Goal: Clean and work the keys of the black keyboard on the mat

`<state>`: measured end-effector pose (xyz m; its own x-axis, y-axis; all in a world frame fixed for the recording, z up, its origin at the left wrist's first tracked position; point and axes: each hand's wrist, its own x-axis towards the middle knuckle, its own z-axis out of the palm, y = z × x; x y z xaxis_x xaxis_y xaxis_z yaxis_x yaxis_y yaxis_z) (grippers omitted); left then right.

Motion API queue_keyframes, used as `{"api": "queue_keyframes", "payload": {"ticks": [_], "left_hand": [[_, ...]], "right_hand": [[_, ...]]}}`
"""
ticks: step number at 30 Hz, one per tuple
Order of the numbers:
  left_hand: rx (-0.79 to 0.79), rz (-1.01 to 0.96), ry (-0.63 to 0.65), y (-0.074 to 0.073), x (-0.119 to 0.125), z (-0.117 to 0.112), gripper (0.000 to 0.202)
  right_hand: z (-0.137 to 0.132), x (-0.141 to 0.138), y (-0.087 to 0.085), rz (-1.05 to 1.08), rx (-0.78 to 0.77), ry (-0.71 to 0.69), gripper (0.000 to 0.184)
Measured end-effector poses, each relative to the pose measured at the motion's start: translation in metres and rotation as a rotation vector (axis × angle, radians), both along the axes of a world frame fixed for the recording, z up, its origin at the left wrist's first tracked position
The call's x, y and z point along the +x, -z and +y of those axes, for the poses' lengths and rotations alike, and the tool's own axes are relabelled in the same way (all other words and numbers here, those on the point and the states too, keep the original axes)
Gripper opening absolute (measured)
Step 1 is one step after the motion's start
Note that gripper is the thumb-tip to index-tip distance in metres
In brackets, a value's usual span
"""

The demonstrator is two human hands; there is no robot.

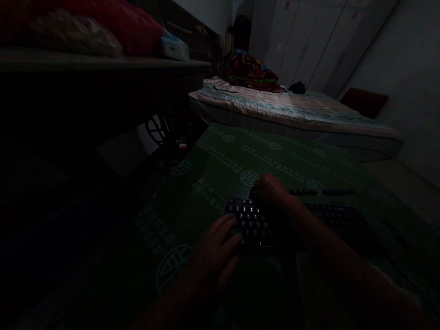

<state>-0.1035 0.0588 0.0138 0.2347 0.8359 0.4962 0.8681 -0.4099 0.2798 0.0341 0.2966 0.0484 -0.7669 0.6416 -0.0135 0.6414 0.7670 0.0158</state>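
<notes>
A black keyboard (250, 222) lies across a green printed board (220, 160). My left hand (216, 247) rests at its left end, fingers stretched out and touching the left keys and edge. Over the keyboard's far edge is my right hand (271, 188), its fingers curled closed and pointing down at something dark; what they hold, if anything, is hidden. My right forearm covers the middle of the keyboard. Behind the keyboard, small dark pieces (323, 191) sit in a row; they look like keycaps, but the dim light makes this hard to tell.
A bed (292, 107) with a striped sheet stands beyond the board, a patterned red blanket (249, 71) heaped on it. At the left, a raised shelf (103, 64) carries a red bag (130, 27) and a small pale box (175, 48). Deep shadow fills the lower left.
</notes>
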Motion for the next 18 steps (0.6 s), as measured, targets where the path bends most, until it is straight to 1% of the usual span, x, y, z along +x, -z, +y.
{"api": "queue_keyframes", "payload": {"ticks": [6, 11, 14, 16, 18], "left_hand": [[-0.033, -0.015, -0.009, -0.003, 0.001, -0.001, 0.042], [-0.036, -0.027, -0.013, -0.004, 0.002, 0.000, 0.041], [-0.013, -0.029, -0.001, -0.002, 0.002, 0.001, 0.042], [-0.010, -0.031, 0.000, -0.002, 0.002, 0.001, 0.041], [-0.018, -0.026, -0.001, -0.003, 0.002, 0.001, 0.039]], "right_hand": [[0.003, -0.001, 0.003, 0.038, -0.014, -0.017, 0.012], [-0.002, -0.001, -0.006, 0.109, -0.002, -0.016, 0.012], [-0.013, 0.008, -0.012, 0.199, 0.003, -0.038, 0.011], [-0.026, 0.019, -0.011, 0.332, 0.006, -0.085, 0.007], [-0.043, 0.032, -0.007, 0.470, 0.019, -0.140, 0.005]]}}
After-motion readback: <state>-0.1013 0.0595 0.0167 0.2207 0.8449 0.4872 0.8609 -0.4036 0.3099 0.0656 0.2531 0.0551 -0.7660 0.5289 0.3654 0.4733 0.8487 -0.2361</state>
